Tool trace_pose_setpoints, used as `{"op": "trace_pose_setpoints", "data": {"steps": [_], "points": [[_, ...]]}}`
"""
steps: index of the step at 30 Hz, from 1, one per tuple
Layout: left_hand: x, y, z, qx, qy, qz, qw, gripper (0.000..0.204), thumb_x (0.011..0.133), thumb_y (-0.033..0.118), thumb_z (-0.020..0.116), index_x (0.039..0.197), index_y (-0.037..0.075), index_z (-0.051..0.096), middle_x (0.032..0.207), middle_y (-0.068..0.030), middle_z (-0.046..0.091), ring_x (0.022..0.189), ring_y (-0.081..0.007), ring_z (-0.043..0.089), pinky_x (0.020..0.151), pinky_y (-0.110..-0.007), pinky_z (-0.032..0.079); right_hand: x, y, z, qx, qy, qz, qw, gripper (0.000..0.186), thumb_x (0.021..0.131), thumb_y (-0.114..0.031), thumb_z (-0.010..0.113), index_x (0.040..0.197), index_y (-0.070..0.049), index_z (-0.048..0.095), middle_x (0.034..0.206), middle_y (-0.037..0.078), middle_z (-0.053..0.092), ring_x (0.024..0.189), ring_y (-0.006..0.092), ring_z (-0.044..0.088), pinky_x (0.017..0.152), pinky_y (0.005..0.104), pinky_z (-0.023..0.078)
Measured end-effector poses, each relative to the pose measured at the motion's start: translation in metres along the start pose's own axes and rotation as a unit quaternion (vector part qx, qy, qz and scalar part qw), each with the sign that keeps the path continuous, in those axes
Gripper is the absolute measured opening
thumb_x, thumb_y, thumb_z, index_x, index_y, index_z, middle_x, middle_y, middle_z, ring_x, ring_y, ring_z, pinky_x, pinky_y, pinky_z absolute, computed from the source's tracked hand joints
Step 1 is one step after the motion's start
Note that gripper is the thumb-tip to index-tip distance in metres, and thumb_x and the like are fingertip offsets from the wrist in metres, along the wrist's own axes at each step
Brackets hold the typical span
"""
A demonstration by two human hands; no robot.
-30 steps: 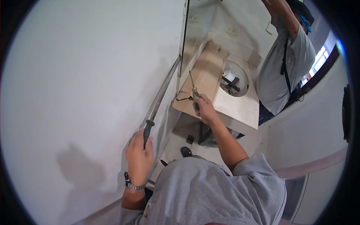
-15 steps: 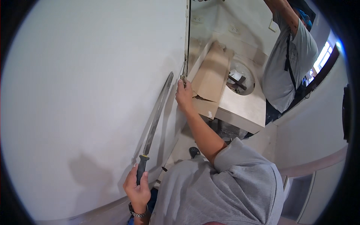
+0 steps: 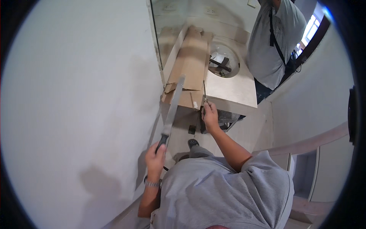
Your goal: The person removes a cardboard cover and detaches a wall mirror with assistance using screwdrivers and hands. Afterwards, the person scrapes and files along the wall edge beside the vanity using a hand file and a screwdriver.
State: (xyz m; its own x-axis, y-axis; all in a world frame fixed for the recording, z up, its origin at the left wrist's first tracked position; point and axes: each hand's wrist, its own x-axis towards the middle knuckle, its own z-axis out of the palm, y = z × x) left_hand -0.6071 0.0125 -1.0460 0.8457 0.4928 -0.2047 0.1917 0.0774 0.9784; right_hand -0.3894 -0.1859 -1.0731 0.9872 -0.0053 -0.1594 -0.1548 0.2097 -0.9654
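My left hand [image 3: 155, 156] is closed on the black handle of a long, flat metal bar tool [image 3: 173, 108], whose blade reaches over brown cardboard [image 3: 188, 63] lying along the counter's left side. My right hand [image 3: 210, 114] grips a slim screwdriver [image 3: 205, 89], its shaft pointing up beside the cardboard's right edge at the front of the pale counter [image 3: 232, 91]. The screwdriver's handle is mostly hidden by my fingers. To the right of the cardboard, the round sink [image 3: 234, 66] holds dark tools and white scrap.
A white wall [image 3: 76, 84] runs along my left, ending at a glass or mirror edge [image 3: 156, 42]. A person [image 3: 274, 61] in grey with a black strap appears at upper right. A curved pinkish ledge [image 3: 320, 141] and cubbies [image 3: 305, 171] are at lower right.
My right hand has left the wall's edge and moved right to the counter front. The long tool has swung from the wall to over the cardboard. The view has shifted.
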Motion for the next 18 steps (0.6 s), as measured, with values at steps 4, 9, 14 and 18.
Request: {"op": "trace_pose_setpoints", "data": {"steps": [4,9,14,18], "points": [[0.097,-0.006,0.092,-0.065,-0.009,0.011,0.998,0.021,0.091,0.02,0.066,0.091,-0.001,0.065,0.074,-0.001,0.06,0.06,-0.0067,0.05,0.053,-0.023,0.039,0.014,-0.01,-0.014,-0.008,-0.034,0.028,0.999,0.019,0.099,-0.019,0.052,0.112,-0.005,0.053,0.083,0.001,0.056,0.073,0.0095,0.052,0.062,0.0254,0.044],[0.179,-0.056,0.128,0.031,0.014,-0.022,0.999,0.026,0.09,0.022,0.068,0.093,-0.002,0.062,0.075,-0.0067,0.062,0.067,-0.0147,0.056,0.061,-0.03,0.045,0.02,-0.034,-0.002,-0.075,-0.146,0.005,0.986,0.033,0.095,-0.017,0.06,0.121,0.002,0.053,0.094,0.005,0.062,0.087,0.0116,0.056,0.08,0.0249,0.045],[0.165,-0.055,0.12,0.251,0.059,0.13,0.958,0.027,0.092,0.024,0.066,0.096,-0.003,0.062,0.08,-0.0111,0.062,0.072,-0.0224,0.06,0.067,-0.038,0.049,0.042,-0.06,0.001,-0.067,-0.248,0.044,0.965,0.029,0.093,-0.015,0.065,0.116,-0.002,0.056,0.091,0.002,0.057,0.086,0.0112,0.055,0.078,0.0256,0.045],[0.117,0.031,0.117,0.011,0.0,0.114,0.993,0.029,0.095,0.022,0.06,0.113,-0.001,0.058,0.091,-0.0098,0.064,0.077,-0.019,0.06,0.069,-0.034,0.049,0.045,-0.077,0.045,-0.097,-0.346,0.071,0.931,0.029,0.092,-0.014,0.067,0.116,-0.003,0.055,0.091,0.0,0.054,0.084,0.0108,0.054,0.075,0.0247,0.046]]}}
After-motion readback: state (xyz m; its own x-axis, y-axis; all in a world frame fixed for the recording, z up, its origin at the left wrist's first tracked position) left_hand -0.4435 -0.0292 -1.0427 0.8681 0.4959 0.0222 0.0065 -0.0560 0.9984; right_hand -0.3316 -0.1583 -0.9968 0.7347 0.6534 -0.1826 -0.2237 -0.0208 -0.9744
